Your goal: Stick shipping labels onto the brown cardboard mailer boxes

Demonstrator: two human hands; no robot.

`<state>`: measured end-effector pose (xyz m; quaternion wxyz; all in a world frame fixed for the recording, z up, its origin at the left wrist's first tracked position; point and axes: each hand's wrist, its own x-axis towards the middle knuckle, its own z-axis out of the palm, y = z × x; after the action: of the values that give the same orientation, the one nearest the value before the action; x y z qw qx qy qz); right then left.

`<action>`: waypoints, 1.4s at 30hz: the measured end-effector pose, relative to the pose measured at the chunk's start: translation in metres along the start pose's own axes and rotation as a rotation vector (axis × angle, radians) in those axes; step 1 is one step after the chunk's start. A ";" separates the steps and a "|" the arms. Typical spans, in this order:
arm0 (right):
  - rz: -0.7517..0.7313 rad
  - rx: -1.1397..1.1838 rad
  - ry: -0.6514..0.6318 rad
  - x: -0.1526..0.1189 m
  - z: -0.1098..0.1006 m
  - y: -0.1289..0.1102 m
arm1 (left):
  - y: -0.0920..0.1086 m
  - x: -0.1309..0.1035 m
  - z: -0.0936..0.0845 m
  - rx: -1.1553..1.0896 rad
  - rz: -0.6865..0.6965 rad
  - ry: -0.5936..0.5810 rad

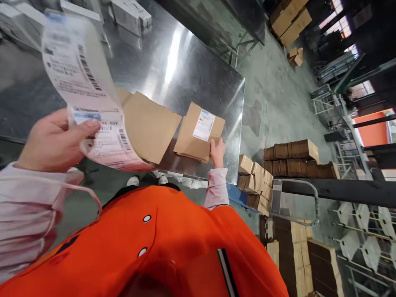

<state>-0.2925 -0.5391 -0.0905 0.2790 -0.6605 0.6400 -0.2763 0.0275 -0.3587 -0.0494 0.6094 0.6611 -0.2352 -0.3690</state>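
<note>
A long curling strip of printed shipping labels is pinched in my left hand, thumb on top. Its upper end bends upward and is partly blurred. My right hand grips the near right edge of a small stack of flat brown cardboard lying on the metal table. On the top piece sits a white shipping label. Between my hands lies another flat brown cardboard piece, partly covered by the label strip.
The shiny metal table ends at right, above the concrete floor. White boxes stand at its far left. Cardboard boxes sit on a blue pallet past the right edge, with more stacked cartons beyond. A metal cart handle stands nearby.
</note>
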 end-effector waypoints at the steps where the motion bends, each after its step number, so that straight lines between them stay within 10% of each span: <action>1: 0.013 -0.032 -0.045 -0.003 0.000 -0.007 | -0.004 -0.007 -0.002 0.067 -0.001 0.019; 6: -0.163 0.456 -0.641 -0.075 0.073 -0.061 | -0.032 -0.034 0.006 0.183 -0.152 -0.210; 12: -0.083 0.633 -0.866 -0.121 0.112 -0.074 | -0.041 -0.028 0.020 -0.036 -0.230 -0.159; 23: -0.267 0.229 -0.509 -0.076 0.078 -0.092 | -0.058 -0.028 0.044 0.135 -0.202 -0.012; 31: -0.192 -0.002 -0.353 0.015 0.114 -0.113 | -0.064 0.004 0.022 -0.020 -0.541 -0.513; 36: -0.127 -0.139 -0.305 0.067 0.143 -0.114 | -0.075 0.011 0.008 -0.116 -0.686 -0.427; 42: -0.109 -0.248 -0.250 0.067 0.157 -0.103 | -0.094 -0.017 -0.019 -0.012 -0.725 -0.479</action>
<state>-0.1067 -0.6014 -0.1242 0.2575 -0.7527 0.5927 -0.1257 0.0194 -0.3200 -0.1386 0.3725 0.5931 -0.1207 -0.7035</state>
